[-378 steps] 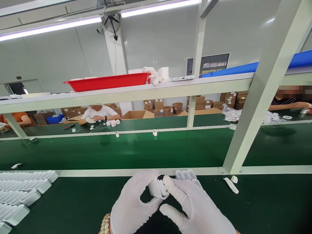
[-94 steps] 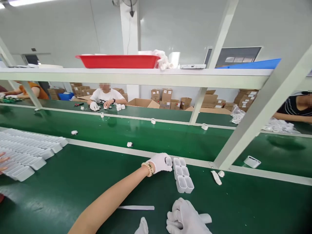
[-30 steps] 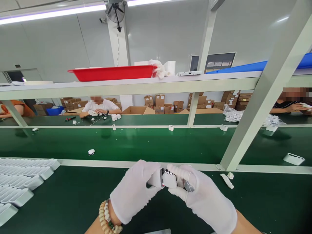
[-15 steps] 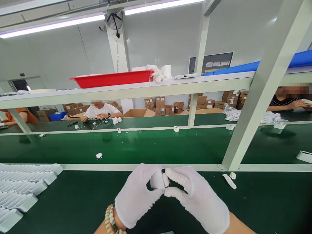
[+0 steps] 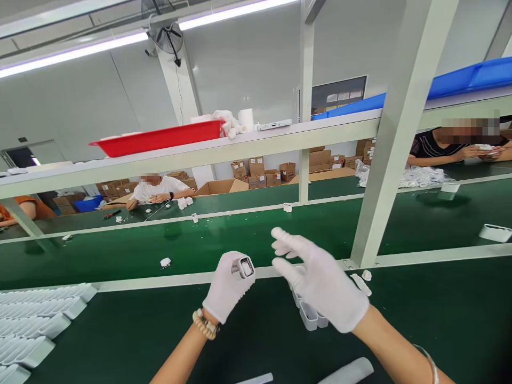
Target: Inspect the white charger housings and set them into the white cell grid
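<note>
My left hand (image 5: pixel 226 290), in a white glove, grips a small white plastic housing (image 5: pixel 247 268). The housing's open end faces up toward me and shows a dark rim with something pale inside. My gloved right hand (image 5: pixel 322 282) is apart from it, to the right, with its fingers stretched out and nothing between them. Below that palm, several hollow white plastic shells (image 5: pixel 309 317) stand close together on the dark green table, partly hidden by the hand.
Rows of white housings (image 5: pixel 44 349) fill the left side. A curved white piece (image 5: pixel 352 370) lies at the front edge. White scraps (image 5: pixel 361 284) rest near the slanted post (image 5: pixel 394 149). Beyond runs a green belt (image 5: pixel 240 242) with scattered parts. A red tray (image 5: pixel 160 137) sits on the shelf.
My right hand has let go of the housing and moved away, its fingers opening. The left hand has shifted left with the housing, whose open end now faces me. The view has tilted.
</note>
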`<state>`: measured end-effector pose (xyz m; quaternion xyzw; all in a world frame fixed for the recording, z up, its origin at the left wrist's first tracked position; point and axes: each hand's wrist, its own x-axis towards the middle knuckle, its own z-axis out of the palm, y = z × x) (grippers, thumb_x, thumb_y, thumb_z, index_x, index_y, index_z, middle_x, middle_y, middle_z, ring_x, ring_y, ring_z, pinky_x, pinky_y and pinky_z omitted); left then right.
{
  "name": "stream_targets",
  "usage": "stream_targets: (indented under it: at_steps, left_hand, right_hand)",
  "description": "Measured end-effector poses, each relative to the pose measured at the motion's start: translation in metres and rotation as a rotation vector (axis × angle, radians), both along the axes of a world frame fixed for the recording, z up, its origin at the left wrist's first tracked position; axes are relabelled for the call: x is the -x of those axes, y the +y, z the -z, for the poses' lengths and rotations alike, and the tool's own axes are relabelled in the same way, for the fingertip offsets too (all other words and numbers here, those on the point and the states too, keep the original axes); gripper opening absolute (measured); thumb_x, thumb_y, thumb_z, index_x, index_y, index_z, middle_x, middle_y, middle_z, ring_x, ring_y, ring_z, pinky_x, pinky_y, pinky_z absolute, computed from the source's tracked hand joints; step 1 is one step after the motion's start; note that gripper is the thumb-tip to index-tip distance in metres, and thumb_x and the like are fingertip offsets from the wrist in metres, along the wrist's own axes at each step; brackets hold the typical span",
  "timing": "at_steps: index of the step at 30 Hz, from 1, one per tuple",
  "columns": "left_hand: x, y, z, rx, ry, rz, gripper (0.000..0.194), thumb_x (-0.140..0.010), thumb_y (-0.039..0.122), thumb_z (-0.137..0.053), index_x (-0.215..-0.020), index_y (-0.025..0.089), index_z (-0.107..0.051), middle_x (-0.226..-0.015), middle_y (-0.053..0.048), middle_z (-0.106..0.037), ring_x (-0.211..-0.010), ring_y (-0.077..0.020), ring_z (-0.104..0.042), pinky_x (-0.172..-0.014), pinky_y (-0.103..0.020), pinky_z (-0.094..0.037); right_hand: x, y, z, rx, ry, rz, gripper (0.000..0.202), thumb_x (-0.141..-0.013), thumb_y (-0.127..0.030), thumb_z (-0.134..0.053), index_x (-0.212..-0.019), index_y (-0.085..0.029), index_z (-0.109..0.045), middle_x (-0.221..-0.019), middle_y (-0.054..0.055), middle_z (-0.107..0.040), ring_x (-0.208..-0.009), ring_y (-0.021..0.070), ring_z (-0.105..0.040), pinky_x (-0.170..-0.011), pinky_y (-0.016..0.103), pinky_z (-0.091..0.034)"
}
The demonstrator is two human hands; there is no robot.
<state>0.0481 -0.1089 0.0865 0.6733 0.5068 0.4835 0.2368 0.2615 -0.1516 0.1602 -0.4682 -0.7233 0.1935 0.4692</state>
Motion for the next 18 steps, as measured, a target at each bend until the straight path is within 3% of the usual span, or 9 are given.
stream_targets:
  at_steps: [5,9,14,16,18]
  left_hand:
    - [-0.027,0.064,0.045,0.235,0.052,0.017,0.035,-0.067,0.013,-0.075,-0.101,0.02,-0.068,-0.091,-0.001,-0.073,-0.09,-0.0196,-0.072,-0.09,-0.035,-0.058]
    - [-0.057,0.093,0.056,0.236,0.11,-0.013,0.028,-0.068,0.01,-0.071,-0.094,0.02,-0.069,-0.089,-0.001,-0.074,-0.09,-0.0201,-0.071,-0.092,-0.035,-0.056]
    - [-0.067,0.096,0.055,0.177,0.165,-0.051,0.037,-0.07,0.013,-0.071,-0.107,0.019,-0.07,-0.105,-0.007,-0.073,-0.107,-0.0258,-0.067,-0.102,-0.039,-0.049]
    - [-0.06,0.086,0.054,0.097,0.288,0.051,0.038,-0.072,0.016,-0.07,-0.11,0.023,-0.072,-0.104,-0.006,-0.073,-0.11,-0.0271,-0.065,-0.104,-0.04,-0.047]
    - [-0.053,0.074,0.053,0.02,0.463,0.253,0.034,-0.077,0.019,-0.068,-0.109,0.028,-0.074,-0.093,-0.003,-0.073,-0.099,-0.0251,-0.066,-0.097,-0.038,-0.05]
  right_hand:
    - [-0.041,-0.006,-0.03,-0.014,0.31,0.134,0.05,-0.087,-0.052,-0.065,-0.129,-0.026,-0.066,-0.094,0.004,-0.077,-0.09,0.0234,-0.072,-0.09,0.043,-0.06]
    - [-0.052,-0.007,-0.036,0.01,0.387,0.139,0.056,-0.084,-0.056,-0.069,-0.129,-0.024,-0.067,-0.091,0.004,-0.076,-0.087,0.0238,-0.072,-0.09,0.045,-0.06]
    - [-0.056,-0.006,-0.039,0.022,0.381,0.173,0.055,-0.086,-0.057,-0.068,-0.131,-0.024,-0.067,-0.089,0.005,-0.076,-0.088,0.0256,-0.073,-0.084,0.044,-0.061]
    - [-0.057,-0.005,-0.04,0.018,0.379,0.193,0.054,-0.087,-0.056,-0.067,-0.131,-0.024,-0.067,-0.091,0.005,-0.077,-0.089,0.026,-0.073,-0.082,0.044,-0.06]
    - [-0.057,-0.002,-0.04,0.023,0.387,0.195,0.054,-0.087,-0.055,-0.067,-0.131,-0.024,-0.066,-0.092,0.005,-0.077,-0.091,0.0262,-0.073,-0.08,0.043,-0.06]
